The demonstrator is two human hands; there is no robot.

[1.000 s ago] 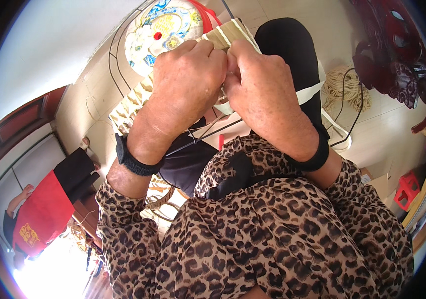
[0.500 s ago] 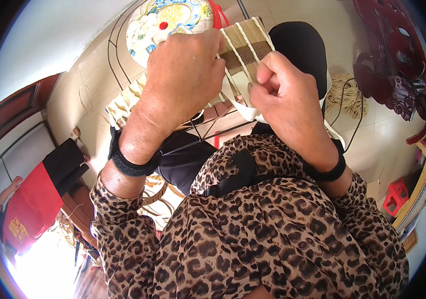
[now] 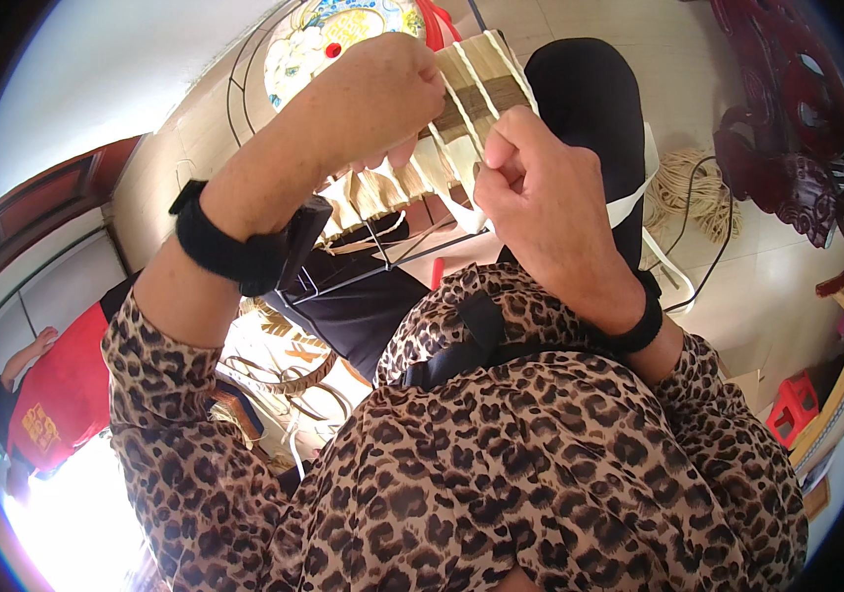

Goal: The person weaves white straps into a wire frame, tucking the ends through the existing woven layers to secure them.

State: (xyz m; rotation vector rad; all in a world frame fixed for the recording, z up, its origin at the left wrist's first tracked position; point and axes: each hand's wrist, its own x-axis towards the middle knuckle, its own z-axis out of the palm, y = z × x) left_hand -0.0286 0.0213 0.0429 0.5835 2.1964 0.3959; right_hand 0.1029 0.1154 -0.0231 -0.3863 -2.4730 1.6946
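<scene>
One cord-strung panel (image 3: 493, 61). Right hand (image 3: 548, 202): fingers together beside cream strip (image 3: 623, 210). Left hand (image 3: 372, 104): fingers curled; cannot tell grip.

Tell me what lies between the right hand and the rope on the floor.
In the head view, a black trouser leg and a white strip lie between the right hand and the rope.

Slatted panel (image 3: 501, 91) (landmark): mid-section covered by the left hand (image 3: 382, 94). 
Fingertips of same, over the panel: mostly hidden; hold unconfirmed. 
Right hand (image 3: 545, 187), at the panel's right side: curled fingertips obscured; contents cannot be told. 
Round patterned item (image 3: 293, 64), beyond the panel: top cropped, part masked. 
Carved dark furniture (image 3: 807, 178), far right of panel: top cropped. 
Person in red (image 3: 67, 375), lower left of panel: head indistinct.
</scene>
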